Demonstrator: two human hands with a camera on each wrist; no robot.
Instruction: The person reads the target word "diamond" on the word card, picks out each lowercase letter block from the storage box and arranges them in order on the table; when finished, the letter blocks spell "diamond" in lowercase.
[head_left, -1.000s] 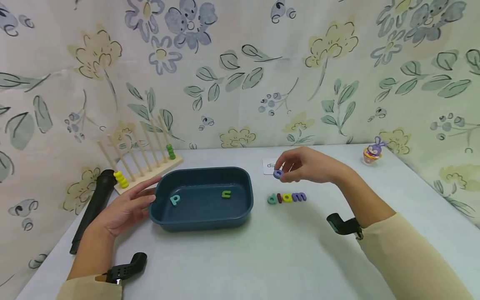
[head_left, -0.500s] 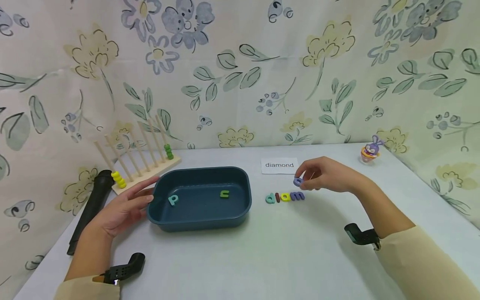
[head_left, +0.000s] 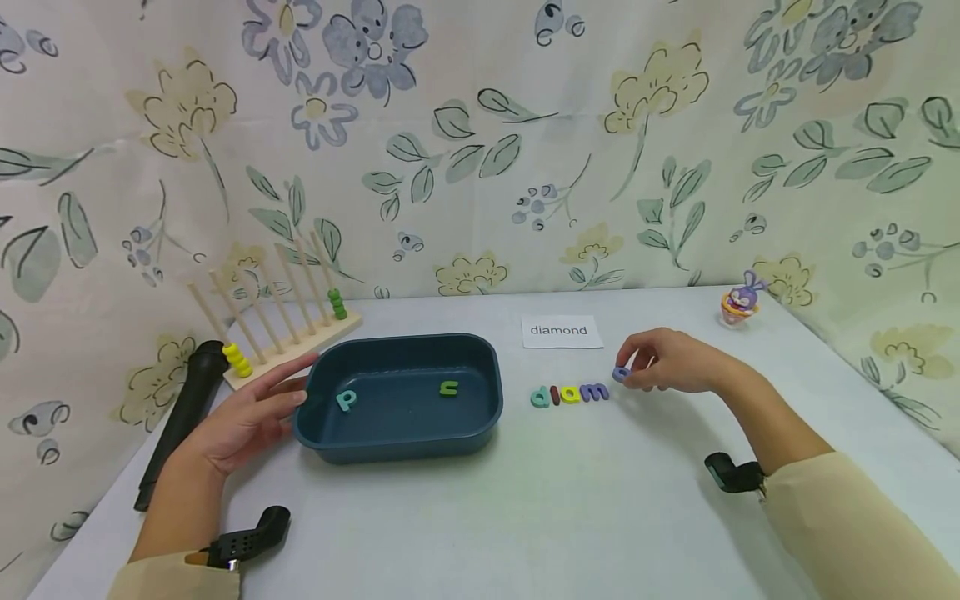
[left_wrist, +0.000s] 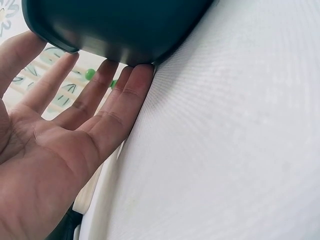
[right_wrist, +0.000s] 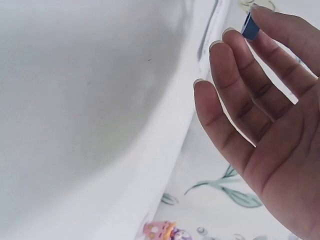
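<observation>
My right hand [head_left: 671, 360] pinches a purple letter "o" [head_left: 621, 374] between thumb and fingertips, above the table and just right of a row of letters. That row reads a teal "d" [head_left: 540, 397], a dark red "i" [head_left: 555, 395], a yellow "a" [head_left: 570, 394] and a purple "m" [head_left: 595, 392]. Behind it lies a white card [head_left: 562, 332] printed "diamond". With fairly straight fingers my left hand [head_left: 251, 417] touches the left side of a dark blue tray [head_left: 397, 446]; the left wrist view shows the fingertips against its wall. Inside are a teal "p" [head_left: 346, 401] and a green "n" [head_left: 448, 388].
A wooden peg rack [head_left: 296, 346] with yellow and green beads stands behind the left hand. Beside it lies a black cylindrical object [head_left: 183, 417]. A small purple rabbit figure [head_left: 742, 298] is at the back right, before a floral curtain [head_left: 480, 150].
My right hand has carried the purple "o" rightward and slightly nearer, from in front of the card to right of the "m". The card's word is now uncovered. My left hand stays at the tray.
</observation>
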